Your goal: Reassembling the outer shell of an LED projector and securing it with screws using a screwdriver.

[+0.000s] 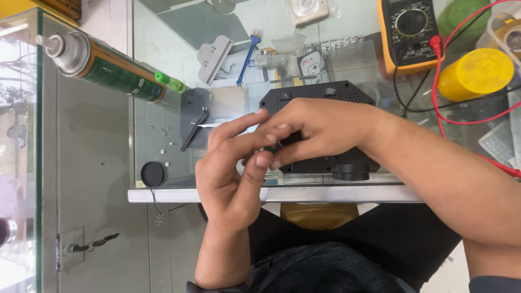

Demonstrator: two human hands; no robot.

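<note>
Mid-frame, above the table (271,193) edge, the left hand (228,173) and right hand (315,127) together pinch a small dark part (269,147) over a black device (317,97). Seemingly a fiddly fitting step; it calls for steady fingertips.

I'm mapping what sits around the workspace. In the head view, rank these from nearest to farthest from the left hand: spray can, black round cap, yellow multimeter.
From the left hand:
1. Black round cap, just left of it on the glass.
2. Spray can, upper left, lying down.
3. Yellow multimeter, top right, beyond the right hand.
</note>
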